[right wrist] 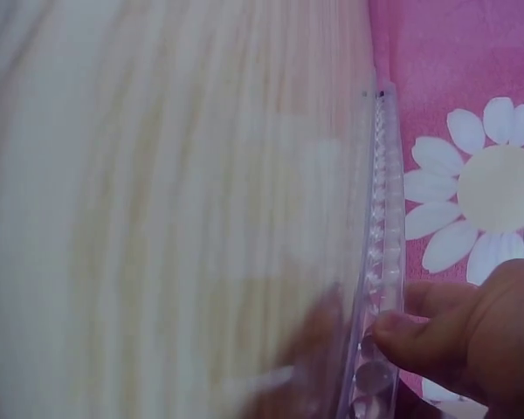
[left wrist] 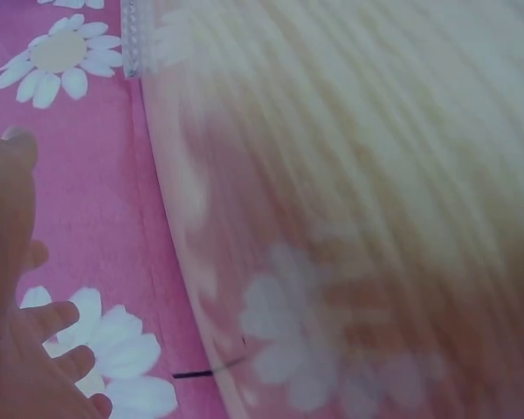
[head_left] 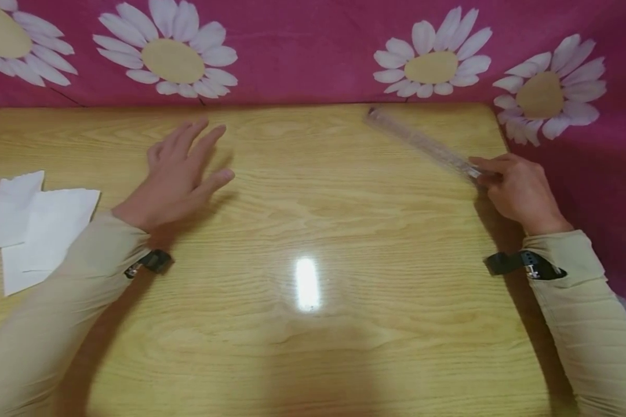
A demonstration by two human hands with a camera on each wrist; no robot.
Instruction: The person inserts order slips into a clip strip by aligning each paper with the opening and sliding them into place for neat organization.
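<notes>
Right hand: your right hand (head_left: 520, 194) pinches the near end of the clear strip, thumb against it.
Clear strip (head_left: 423, 142): far right of the desk (head_left: 302, 214), slanting from your fingers toward the far edge; blurred.
Left hand: your left hand (head_left: 179, 174) holds nothing, fingers spread, far left.
White papers (head_left: 59, 223): overlapping, left, beside your left sleeve (head_left: 83, 278).
Flowered cloth (head_left: 302, 49): beyond far edge.

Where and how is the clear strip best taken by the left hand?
I would pinch the clear strip across its narrow width at the far end, coming from the left: that end points away leftward, and the right hand holds the near end.
</notes>
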